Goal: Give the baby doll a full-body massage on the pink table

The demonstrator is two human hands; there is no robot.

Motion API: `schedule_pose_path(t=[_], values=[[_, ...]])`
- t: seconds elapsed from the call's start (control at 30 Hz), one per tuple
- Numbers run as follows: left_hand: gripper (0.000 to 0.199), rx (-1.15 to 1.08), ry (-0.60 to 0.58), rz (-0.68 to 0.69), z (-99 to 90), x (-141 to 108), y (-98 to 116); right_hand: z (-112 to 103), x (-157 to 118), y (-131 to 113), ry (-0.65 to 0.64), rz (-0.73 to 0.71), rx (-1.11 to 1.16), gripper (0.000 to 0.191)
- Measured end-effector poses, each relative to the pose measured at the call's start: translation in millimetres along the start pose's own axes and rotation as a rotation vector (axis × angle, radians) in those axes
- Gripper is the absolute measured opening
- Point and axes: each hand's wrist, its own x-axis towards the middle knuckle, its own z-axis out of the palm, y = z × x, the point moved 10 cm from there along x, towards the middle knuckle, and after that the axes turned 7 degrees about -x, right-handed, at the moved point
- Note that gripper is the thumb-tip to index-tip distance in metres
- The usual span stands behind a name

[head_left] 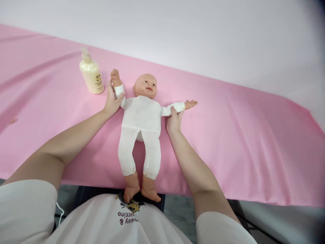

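"White shirt (pixel 101 223) fabric is seen nearest the camera, with dark lettering and a small picture printed on its front. What is laid out beyond it?"

"A doll (pixel 142 113) is laid face up on the desk (pixel 218 149), which is covered in pink cloth. Its head is pointed away from the wearer, and its feet are placed out past the near edge."

"How is the doll dressed?"

"Its body, arms and legs are covered in white fabric. Only the head, hands and feet are left bare."

"And how is it held?"

"One forearm is held by the left hand (pixel 114 100). That grip is closed around the sleeve, thumb in front, and the doll's small fist is raised above it."

"Is the other arm held too?"

"It is stretched out to the side, and its sleeve is held by the right hand (pixel 174 119). The thumb is laid over the fabric; the fingers are partly hidden underneath, so how tightly that grip is closed cannot be told."

"What else is set on the desk?"

"A pale yellow pump bottle (pixel 91 76) is stood upright to the left of the doll, apart from the left hand. Dark print is shown on its side."
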Motion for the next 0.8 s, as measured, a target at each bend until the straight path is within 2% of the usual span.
schedule_pose_path(t=[0.1,0.2,0.33,0.4,0.57,0.67,0.8], values=[[0.087,-0.011,-0.024,0.013,2.7,0,4,0,-4,-4,0.019,0.009,-0.003,0.077],[0.081,0.048,-0.076,0.066,10.7,-1,24,5,-8,-13,-0.009,0.018,-0.061,0.07],[0.073,0.189,-0.147,0.101,21.0,-5,48,10,-12,-44,-0.03,-0.176,-0.209,0.073],[0.069,0.247,-0.178,0.102,24.5,-7,54,18,-17,-54,-0.093,-0.245,-0.266,0.068],[0.055,0.333,-0.249,0.121,33.6,-9,63,40,-28,-59,-0.282,-0.351,-0.433,0.047],[0.05,0.323,-0.318,0.16,43.4,-11,69,48,-29,-56,-0.345,-0.395,-0.522,0.048],[0.056,0.334,-0.377,0.134,50.9,-11,66,51,-28,-54,-0.368,-0.422,-0.582,0.053]])
